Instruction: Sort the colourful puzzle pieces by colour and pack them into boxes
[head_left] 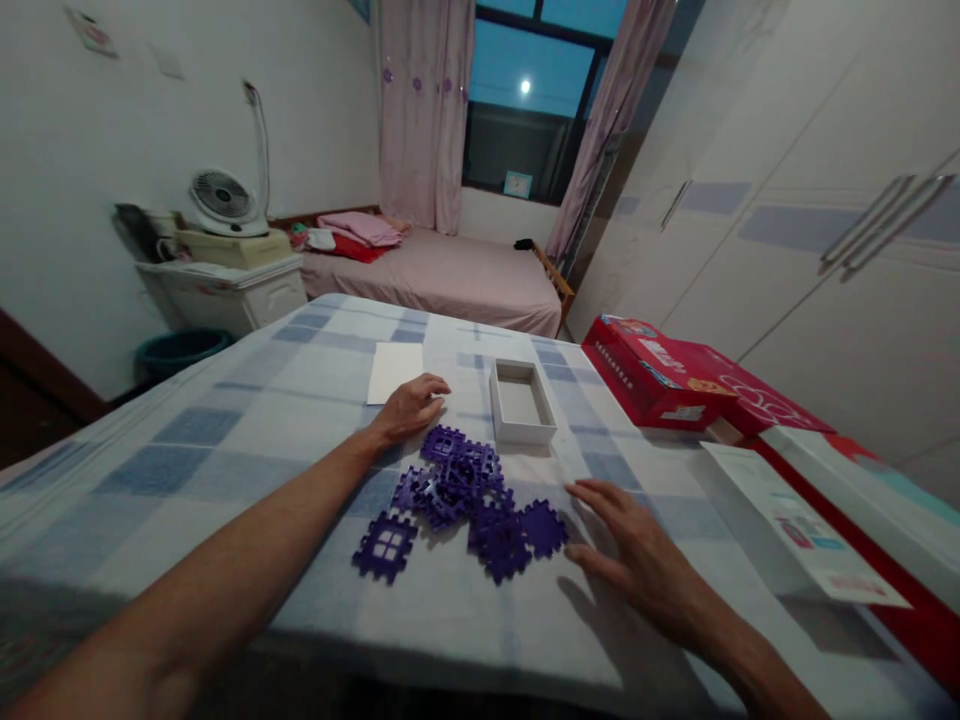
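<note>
I see a heap of purple interlocking tiles [469, 495] lying near the middle of the worktop [225, 420], on its blue-and-white checked cloth; the heap runs roughly from the far left toward the near right, and one square tile [386, 546] with a four-pane window cut-out lies flat just apart at the near left of it. My left hand [411, 404] rests on the cloth at the far edge of the heap, fingers curled loosely, its grip holding nothing that I can make out, though the fingertips sit right beside the farthest tile. My right hand [634, 545] lies flat and spread, grip released, just to the right of the heap, fingertips close to the nearest tile without clearly touching. Behind the heap stands an open white box [521, 402], its long axis pointing away from me, and a white card [394, 371] lies to its left. A red carton [660, 375] at the right edge carries white lettering too blurred to read; the printed sheet [795, 520] nearer me is likewise illegible and partly cut off.
</note>
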